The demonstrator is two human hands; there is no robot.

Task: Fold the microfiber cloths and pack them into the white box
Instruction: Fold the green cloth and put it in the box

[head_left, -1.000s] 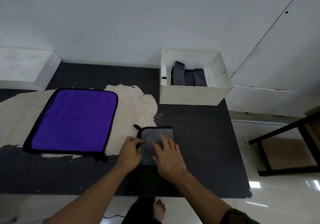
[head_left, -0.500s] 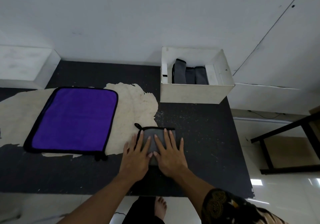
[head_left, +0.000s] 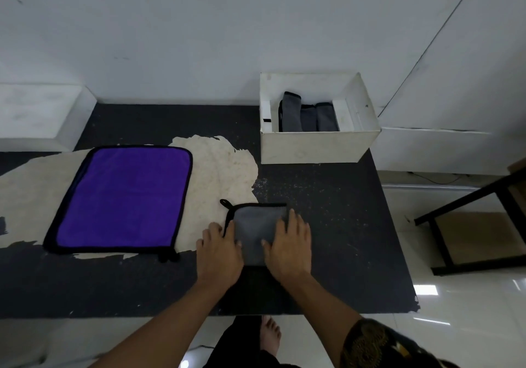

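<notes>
The near part of the folded grey cloth with black trim is covered up. The front wall of the white cardboard box hides the bottoms of the grey cloths inside. The dark speckled surface is cut off at the left edge.

A black tabletop carries a large pale worn patch at left. A black metal frame stands on glossy white floor tiles to the right.
</notes>
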